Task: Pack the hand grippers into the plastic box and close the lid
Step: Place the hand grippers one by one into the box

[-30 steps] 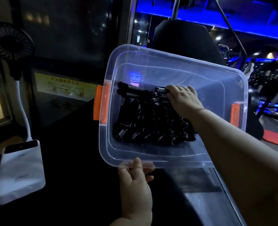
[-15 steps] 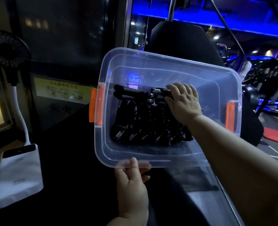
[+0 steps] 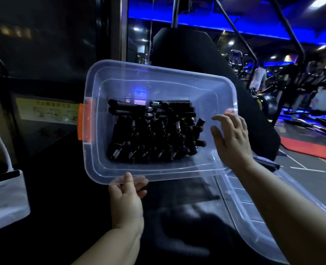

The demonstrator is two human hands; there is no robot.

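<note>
Left hand (image 3: 127, 199) is pinching the plastic box (image 3: 158, 72) at its 6 o'clock rim, right hand (image 3: 232, 138) hovering spread-fingered at 3 o'clock; hand grippers (image 3: 150, 134) likely making it heavy and flexy, needing a two-sided rim grip.

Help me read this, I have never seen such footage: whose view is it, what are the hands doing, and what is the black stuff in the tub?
No machine here: one picture, from a camera worn on a person's head, looking down at their two bare hands. The left hand grips the near rim of a clear plastic box, tipped toward the camera. Inside lies a pile of black hand grippers with metal springs. The right hand hovers open by the box's right side, holding nothing. The clear lid lies off the box, at lower right on the dark surface.
</note>
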